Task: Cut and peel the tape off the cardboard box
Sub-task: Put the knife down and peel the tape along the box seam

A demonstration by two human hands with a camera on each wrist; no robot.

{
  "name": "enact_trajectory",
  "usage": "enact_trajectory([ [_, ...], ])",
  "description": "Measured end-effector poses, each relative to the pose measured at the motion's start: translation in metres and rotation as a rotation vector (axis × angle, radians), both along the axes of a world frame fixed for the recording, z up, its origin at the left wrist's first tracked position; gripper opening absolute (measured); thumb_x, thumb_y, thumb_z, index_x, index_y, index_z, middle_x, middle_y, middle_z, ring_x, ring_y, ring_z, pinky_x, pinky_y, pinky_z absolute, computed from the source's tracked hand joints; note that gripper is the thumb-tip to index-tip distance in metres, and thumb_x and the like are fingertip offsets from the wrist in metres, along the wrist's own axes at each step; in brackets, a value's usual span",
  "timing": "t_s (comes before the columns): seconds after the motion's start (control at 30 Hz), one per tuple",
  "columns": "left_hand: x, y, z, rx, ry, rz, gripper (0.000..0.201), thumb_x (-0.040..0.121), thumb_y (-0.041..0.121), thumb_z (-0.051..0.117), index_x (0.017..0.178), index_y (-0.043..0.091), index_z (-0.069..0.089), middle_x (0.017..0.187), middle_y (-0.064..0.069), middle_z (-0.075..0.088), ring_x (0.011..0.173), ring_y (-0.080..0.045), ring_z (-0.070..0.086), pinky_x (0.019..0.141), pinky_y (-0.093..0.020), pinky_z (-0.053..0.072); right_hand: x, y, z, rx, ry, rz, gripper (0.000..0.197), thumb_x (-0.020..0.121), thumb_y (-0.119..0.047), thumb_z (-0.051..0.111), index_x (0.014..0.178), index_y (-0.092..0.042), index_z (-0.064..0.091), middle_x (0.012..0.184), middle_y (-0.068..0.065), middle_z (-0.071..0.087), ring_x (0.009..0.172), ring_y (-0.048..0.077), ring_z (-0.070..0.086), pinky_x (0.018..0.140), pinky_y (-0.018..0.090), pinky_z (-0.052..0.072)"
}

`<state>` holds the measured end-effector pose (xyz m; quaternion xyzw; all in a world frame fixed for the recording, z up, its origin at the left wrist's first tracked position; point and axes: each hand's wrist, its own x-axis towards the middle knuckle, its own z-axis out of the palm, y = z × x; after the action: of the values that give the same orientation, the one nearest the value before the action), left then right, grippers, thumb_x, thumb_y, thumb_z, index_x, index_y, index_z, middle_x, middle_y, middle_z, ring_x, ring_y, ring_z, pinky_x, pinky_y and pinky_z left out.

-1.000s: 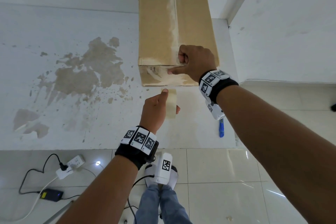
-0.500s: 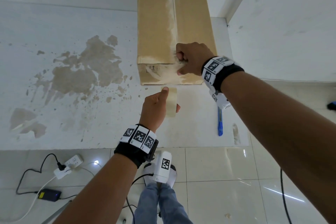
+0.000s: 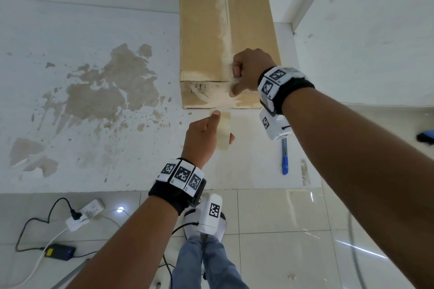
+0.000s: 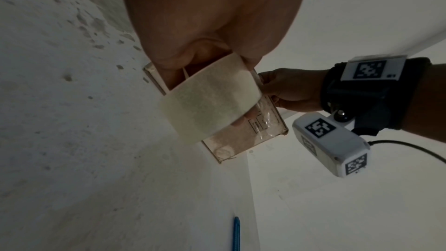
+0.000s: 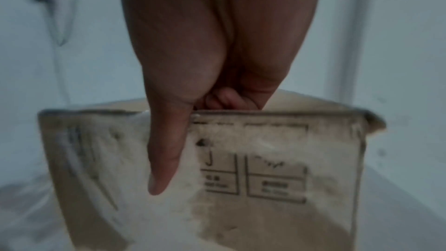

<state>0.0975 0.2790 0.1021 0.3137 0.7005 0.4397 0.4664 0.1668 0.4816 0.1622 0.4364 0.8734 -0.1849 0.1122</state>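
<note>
A brown cardboard box (image 3: pixel 206 37) stands on a white stained surface, with a pale tape strip (image 3: pixel 223 19) along its top seam. My right hand (image 3: pixel 249 70) rests on the box's near top edge. Its fingers are curled into a fist and the thumb presses straight down the front face (image 5: pixel 164 159). My left hand (image 3: pixel 223 125) hovers just in front of the box and grips a roll of pale tape (image 4: pixel 207 106) between thumb and fingers. Whether a strip runs from the roll to the box, I cannot tell.
A blue utility knife (image 3: pixel 284 159) lies on the surface under my right wrist. A white wall (image 3: pixel 364 30) rises right of the box. The surface's front edge (image 3: pixel 94 191) drops to a tiled floor with a power strip (image 3: pixel 82 213), an adapter (image 3: pixel 58 251) and cables.
My right thumb has swung from pointing left along the box's edge to pointing down its front face, and the wrist has shifted right. The left hand with the roll has stayed put.
</note>
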Motion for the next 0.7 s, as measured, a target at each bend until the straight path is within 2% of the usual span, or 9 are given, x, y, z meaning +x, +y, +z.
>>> enact_trajectory([
  [0.13,0.0,0.001,0.002,0.006,-0.011,0.009,0.063,0.108,0.04,0.036,0.067,0.014,0.076,0.072,-0.002,0.079,0.063,0.0,0.069,0.073,-0.018,0.049,-0.004,-0.01,-0.003,0.024,0.085,-0.121,0.056,0.049,-0.052,0.093,0.061,-0.023,0.046,0.073,-0.004,0.066,0.068,0.018,0.061,0.053,0.023,0.038],
  [0.2,0.0,0.003,0.002,0.004,-0.023,0.013,0.063,0.108,0.04,0.037,0.069,0.011,0.078,0.072,-0.004,0.08,0.064,-0.002,0.071,0.074,-0.019,0.05,-0.006,-0.015,-0.003,0.054,0.087,-0.139,0.06,0.047,-0.06,0.09,0.061,-0.023,0.045,0.073,-0.004,0.067,0.068,0.019,0.062,0.056,0.025,0.04],
  [0.27,0.001,0.004,0.003,0.0,-0.031,0.015,0.063,0.107,0.04,0.037,0.072,0.009,0.078,0.072,-0.004,0.08,0.069,-0.007,0.074,0.079,-0.023,0.053,-0.007,-0.017,-0.004,0.077,0.09,-0.162,0.065,0.044,-0.069,0.087,0.061,-0.022,0.044,0.066,-0.006,0.06,0.063,0.017,0.058,0.054,0.025,0.037],
  [0.33,0.001,0.004,0.004,-0.004,-0.02,0.011,0.063,0.107,0.04,0.037,0.074,0.007,0.078,0.072,-0.004,0.08,0.066,-0.003,0.072,0.077,-0.02,0.052,-0.007,-0.018,-0.003,0.092,0.09,-0.16,0.069,0.043,-0.075,0.083,0.062,-0.022,0.043,0.061,-0.007,0.053,0.059,0.015,0.052,0.053,0.026,0.034],
  [0.4,0.001,0.004,0.004,-0.001,-0.011,0.003,0.063,0.107,0.04,0.036,0.075,0.006,0.078,0.072,-0.005,0.079,0.062,0.0,0.069,0.072,-0.019,0.05,-0.005,-0.017,-0.002,0.071,0.103,-0.124,0.068,0.047,-0.075,0.082,0.063,-0.02,0.045,0.062,-0.008,0.054,0.059,0.015,0.053,0.056,0.027,0.038],
  [0.5,0.0,0.003,0.002,0.005,-0.031,-0.003,0.063,0.108,0.039,0.037,0.069,0.008,0.077,0.073,-0.006,0.08,0.065,-0.007,0.07,0.074,-0.024,0.051,0.003,-0.012,0.003,-0.015,0.135,-0.082,0.057,0.058,-0.068,0.082,0.069,-0.021,0.051,0.068,-0.01,0.059,0.062,0.011,0.054,0.059,0.025,0.041],
  [0.6,0.0,0.002,0.001,0.011,-0.03,-0.011,0.063,0.107,0.039,0.037,0.067,0.009,0.075,0.073,-0.006,0.08,0.068,-0.013,0.071,0.076,-0.028,0.053,0.011,-0.007,0.006,-0.088,0.148,-0.047,0.045,0.069,-0.055,0.083,0.08,-0.02,0.057,0.068,-0.009,0.054,0.062,0.01,0.05,0.058,0.022,0.039],
  [0.7,0.001,0.001,0.002,0.01,-0.025,-0.018,0.062,0.107,0.04,0.037,0.065,0.012,0.074,0.073,-0.005,0.079,0.067,-0.011,0.071,0.076,-0.026,0.051,0.016,-0.001,0.01,-0.194,0.148,-0.02,0.036,0.074,-0.043,0.084,0.088,-0.02,0.061,0.075,-0.008,0.055,0.065,0.009,0.05,0.069,0.025,0.043],
])
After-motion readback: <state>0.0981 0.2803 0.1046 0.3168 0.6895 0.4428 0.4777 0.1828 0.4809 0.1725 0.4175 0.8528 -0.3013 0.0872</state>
